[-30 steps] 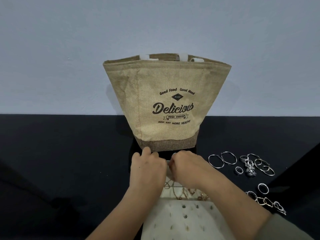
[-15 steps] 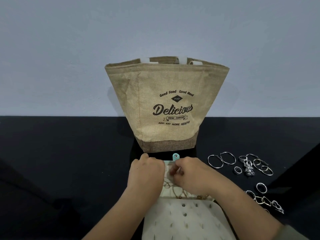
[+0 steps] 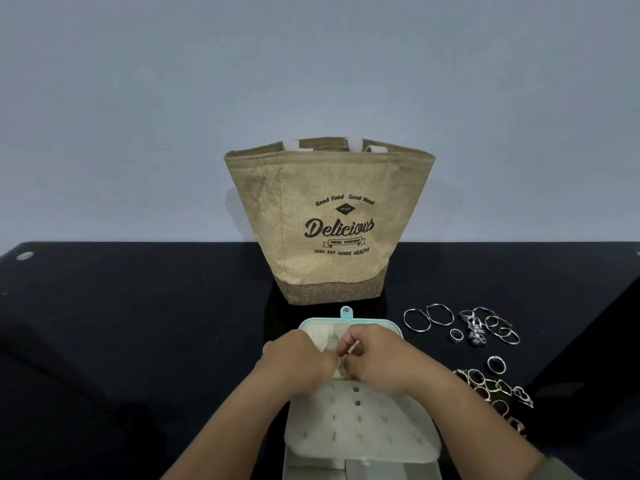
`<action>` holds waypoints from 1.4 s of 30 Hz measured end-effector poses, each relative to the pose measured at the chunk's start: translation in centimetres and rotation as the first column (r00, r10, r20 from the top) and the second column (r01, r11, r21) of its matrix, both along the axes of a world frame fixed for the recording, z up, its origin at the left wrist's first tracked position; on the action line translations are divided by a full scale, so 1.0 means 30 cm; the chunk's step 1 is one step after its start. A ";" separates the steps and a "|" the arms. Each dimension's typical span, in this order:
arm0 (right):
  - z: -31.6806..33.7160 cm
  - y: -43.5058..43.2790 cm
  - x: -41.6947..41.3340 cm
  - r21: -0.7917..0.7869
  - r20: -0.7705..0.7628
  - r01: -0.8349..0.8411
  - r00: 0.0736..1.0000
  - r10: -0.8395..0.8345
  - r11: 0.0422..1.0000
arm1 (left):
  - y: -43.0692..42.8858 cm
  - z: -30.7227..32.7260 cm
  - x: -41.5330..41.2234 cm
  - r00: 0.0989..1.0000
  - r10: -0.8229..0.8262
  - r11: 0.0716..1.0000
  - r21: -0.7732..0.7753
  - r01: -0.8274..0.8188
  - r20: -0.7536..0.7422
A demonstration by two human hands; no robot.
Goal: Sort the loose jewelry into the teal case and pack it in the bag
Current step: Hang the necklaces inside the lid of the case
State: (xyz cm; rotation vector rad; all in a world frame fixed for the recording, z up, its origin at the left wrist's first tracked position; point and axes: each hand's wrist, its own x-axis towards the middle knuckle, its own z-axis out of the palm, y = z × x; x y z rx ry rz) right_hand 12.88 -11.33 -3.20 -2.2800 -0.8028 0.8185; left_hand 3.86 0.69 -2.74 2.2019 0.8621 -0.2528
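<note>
The teal case lies open on the black table, its cream lining facing up and a snap tab at its far edge. My left hand and my right hand meet over the far half of the case, fingers curled and pinching a small thin piece that I cannot make out between them. The cream earring panel with rows of holes lies nearer to me. The jute bag printed "Delicious" stands upright just behind the case, its top open.
Loose silver hoops and rings lie to the right of the case. A ring and chained bracelet pieces sit nearer, by my right forearm. A grey wall rises behind the table.
The view has tilted down, so the bag sits lower in frame and the case's far rim and snap tab have come into sight. Both hands stay together over the case, shifted slightly nearer.
</note>
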 end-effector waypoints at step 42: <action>0.123 -0.436 0.159 -0.037 0.312 -0.047 0.948 0.056 0.998 | -0.339 0.109 0.146 0.825 -0.560 0.736 0.502 0.453 0.075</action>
